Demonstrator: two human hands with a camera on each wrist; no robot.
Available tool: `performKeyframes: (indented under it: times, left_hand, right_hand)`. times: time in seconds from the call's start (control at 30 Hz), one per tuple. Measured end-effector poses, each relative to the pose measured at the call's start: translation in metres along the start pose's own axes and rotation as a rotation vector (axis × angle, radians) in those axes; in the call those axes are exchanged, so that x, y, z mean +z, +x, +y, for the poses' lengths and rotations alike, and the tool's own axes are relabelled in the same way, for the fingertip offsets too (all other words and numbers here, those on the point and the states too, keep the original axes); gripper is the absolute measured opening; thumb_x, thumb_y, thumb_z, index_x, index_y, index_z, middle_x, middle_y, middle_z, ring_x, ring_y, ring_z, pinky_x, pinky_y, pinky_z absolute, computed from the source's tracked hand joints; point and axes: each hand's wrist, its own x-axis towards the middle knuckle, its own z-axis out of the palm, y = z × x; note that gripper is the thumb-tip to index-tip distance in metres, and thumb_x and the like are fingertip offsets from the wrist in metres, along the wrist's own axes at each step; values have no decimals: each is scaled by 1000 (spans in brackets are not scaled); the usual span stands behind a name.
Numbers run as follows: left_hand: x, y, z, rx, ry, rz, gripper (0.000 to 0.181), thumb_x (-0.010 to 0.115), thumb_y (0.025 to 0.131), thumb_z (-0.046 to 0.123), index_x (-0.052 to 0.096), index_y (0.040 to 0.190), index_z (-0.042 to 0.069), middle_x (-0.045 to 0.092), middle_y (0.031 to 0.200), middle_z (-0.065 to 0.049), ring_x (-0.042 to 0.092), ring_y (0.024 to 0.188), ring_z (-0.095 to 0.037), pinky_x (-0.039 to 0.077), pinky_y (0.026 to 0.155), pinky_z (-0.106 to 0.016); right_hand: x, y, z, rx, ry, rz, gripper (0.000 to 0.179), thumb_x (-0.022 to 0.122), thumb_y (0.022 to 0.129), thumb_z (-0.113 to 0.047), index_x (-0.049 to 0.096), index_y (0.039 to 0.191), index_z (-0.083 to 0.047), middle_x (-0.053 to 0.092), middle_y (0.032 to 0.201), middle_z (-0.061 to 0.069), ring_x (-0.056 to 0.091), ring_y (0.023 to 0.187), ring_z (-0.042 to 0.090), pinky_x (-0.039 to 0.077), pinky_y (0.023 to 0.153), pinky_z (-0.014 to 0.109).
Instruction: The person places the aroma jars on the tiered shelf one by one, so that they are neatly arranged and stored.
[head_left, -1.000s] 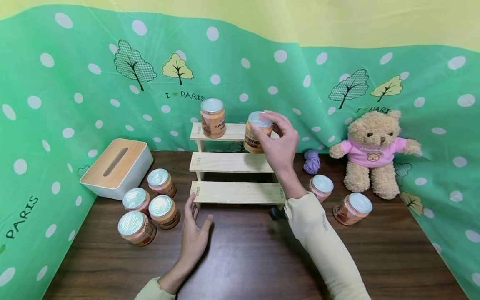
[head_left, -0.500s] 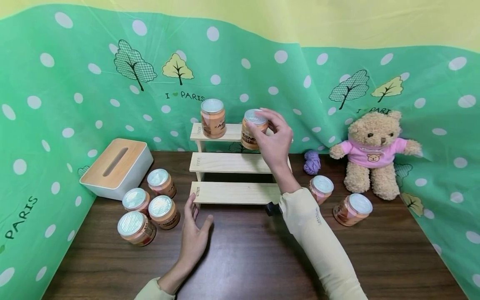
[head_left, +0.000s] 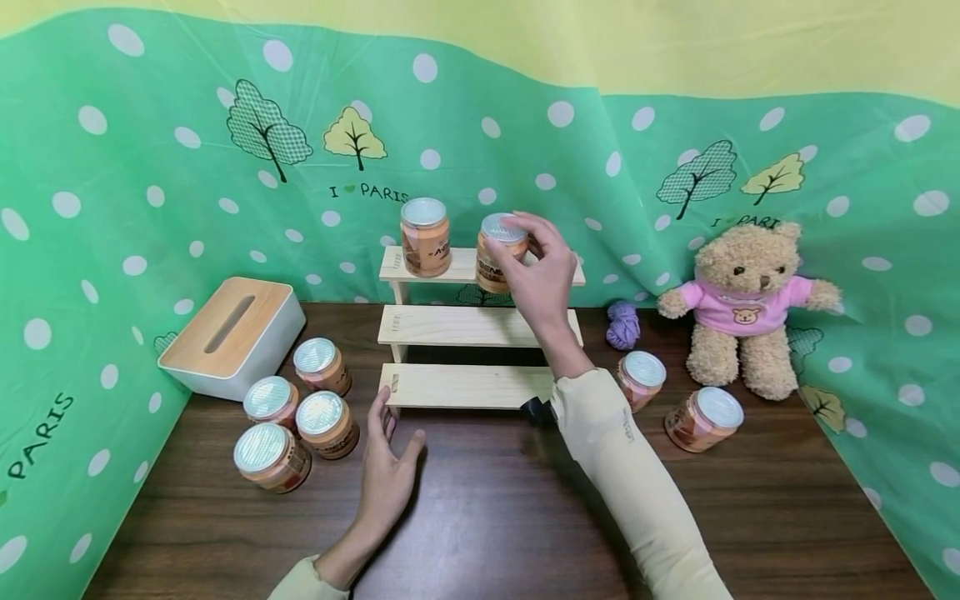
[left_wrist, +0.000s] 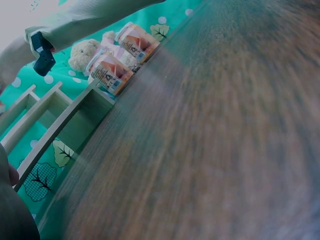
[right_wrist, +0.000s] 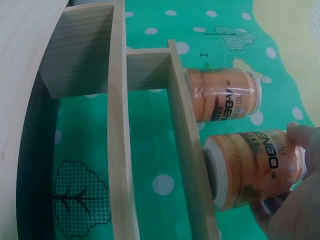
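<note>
Right hand pinches jar; left hand open, fingers straight, touching shelf.

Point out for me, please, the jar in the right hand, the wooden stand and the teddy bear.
Held jar (head_left: 490,271): head view, on its printed front.
Wooden stand (head_left: 461,324): head view, on its middle step's top.
Teddy bear (head_left: 744,300): head view, on its pink shirt.

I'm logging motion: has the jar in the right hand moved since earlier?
Yes: in the head view, the held jar moved left and slightly up, nearer the shelved jar.
</note>
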Motion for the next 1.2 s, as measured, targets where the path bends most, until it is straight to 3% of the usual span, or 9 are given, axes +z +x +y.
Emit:
performKeyframes:
  times: [0.1,0.2,0.3,0.43,0.7,0.97,1.2]
  left_hand:
    - [-1,0,-2,-14,3,0,81,70,101,-3,31,171,6,32,177,-22,39,159,-46,31,136,-50]
    - [-2,0,-1,-9,-12,-14,81,69,102,-2,29,172,6,29,178,-25,36,159,-49,29,135,-58]
    - [-1,-1,-2,36,-4,-9,82,69,101,-1,29,172,6,30,176,-29,37,157,-55,30,132,-65]
    - [0,-1,-3,50,37,13,82,71,101,2,32,172,8,34,174,-28,42,154,-55,36,132,-57]
    - [-1,0,0,-15,-15,-14,81,69,102,-5,29,172,5,28,178,-24,35,161,-48,27,135,-60]
    - [0,-1,0,-36,-8,-25,81,69,103,-5,27,172,5,28,178,-24,34,161,-47,27,136,-58]
    - [1,0,-2,10,-10,-2,81,69,100,-7,30,171,1,31,176,-28,37,158,-51,29,133,-64]
  right_hand:
    - [2,1,0,-2,-4,-1,34,91,92,-7,81,123,2,73,134,17,74,118,26,63,104,35]
    - [4,3,1,-7,-10,4,34,92,92,-8,81,123,1,73,134,17,74,117,26,63,103,34]
    - [5,4,1,4,-13,13,34,92,92,-9,82,123,0,73,134,16,73,117,27,63,104,36]
    - [8,6,1,25,-7,18,34,93,92,-11,82,122,0,73,135,16,73,118,29,63,105,39]
    - [12,9,3,44,-4,24,35,93,91,-8,81,122,2,71,137,17,72,122,30,62,109,41]
    - [15,10,8,13,-23,27,34,93,92,-12,81,122,2,71,137,18,71,124,31,61,109,45]
    - [18,12,12,-30,-58,20,38,94,92,-16,81,124,0,72,136,18,70,123,29,63,106,44]
